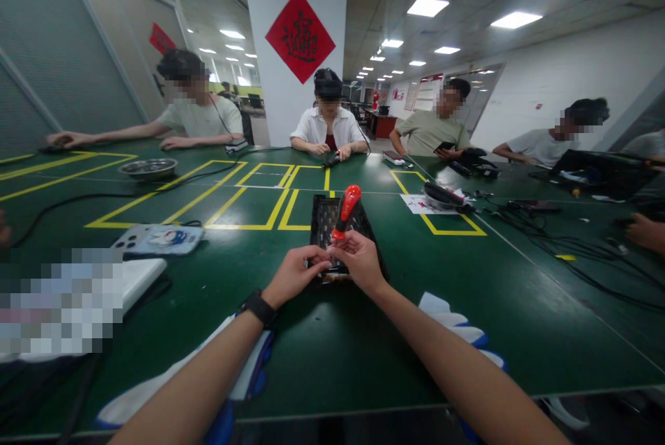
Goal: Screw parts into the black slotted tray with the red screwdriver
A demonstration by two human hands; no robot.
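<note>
A screwdriver (349,206) with a red and black handle stands nearly upright, leaning slightly to the right. My right hand (361,263) is closed around the lower part of it. Beside its lower end, the fingertips of my left hand (298,273) are pinched together; whatever they hold is too small to make out. Both hands are over the near end of a black tray-like part (370,224), which lies on the green table (332,362) and has a patterned inner surface. The screwdriver's tip is hidden by my fingers.
White and blue gloves (242,376) lie under my forearms. To the left are a phone (156,240), a white object (140,285) and a metal bowl (149,168). Black cables (566,244) run along the right. Several people sit around the table.
</note>
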